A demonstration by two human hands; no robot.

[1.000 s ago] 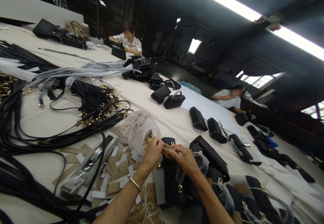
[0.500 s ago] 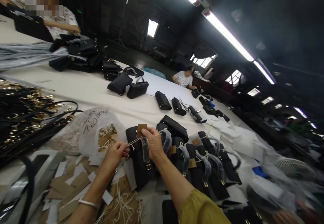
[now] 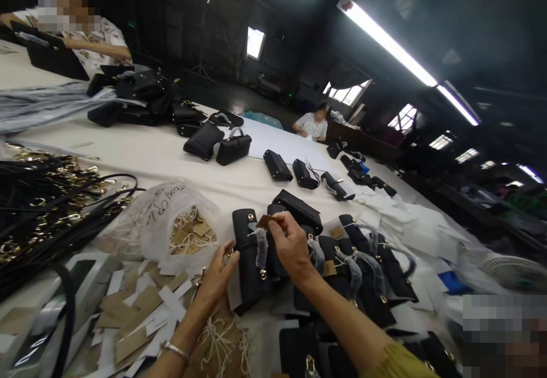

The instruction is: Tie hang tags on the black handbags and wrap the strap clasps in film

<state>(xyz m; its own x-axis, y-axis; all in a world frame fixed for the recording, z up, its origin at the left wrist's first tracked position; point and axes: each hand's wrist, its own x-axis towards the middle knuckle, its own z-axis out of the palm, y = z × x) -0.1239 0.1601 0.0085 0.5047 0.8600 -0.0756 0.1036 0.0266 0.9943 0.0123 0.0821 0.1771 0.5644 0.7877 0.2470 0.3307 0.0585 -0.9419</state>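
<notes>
In the head view my right hand [image 3: 293, 247] pinches a small brown paper tag [image 3: 265, 221] between thumb and fingertips. The tag is over the upper part of a black handbag [image 3: 247, 264] with gold hardware and a plastic-wrapped handle [image 3: 261, 247]. My left hand [image 3: 220, 270] is closed at the left side of this bag, fingers curled round its edge by a gold fitting [image 3: 231, 251]. To the right, more black handbags [image 3: 329, 250] lie in a row, several with brown tags and white cords. My right forearm covers part of them.
An open plastic bag [image 3: 160, 221] of corded tags stands left of the handbags. Loose brown and white cards [image 3: 137, 315] lie below it. Black straps with gold clasps [image 3: 51, 196] are heaped at far left. A fan [image 3: 510, 270] stands right. Two people work across the table [image 3: 162, 173].
The cord stretched between my hands has been let go by my left hand, which has moved to the bag's side. My right hand has carried the tag to the right and tilted it.
</notes>
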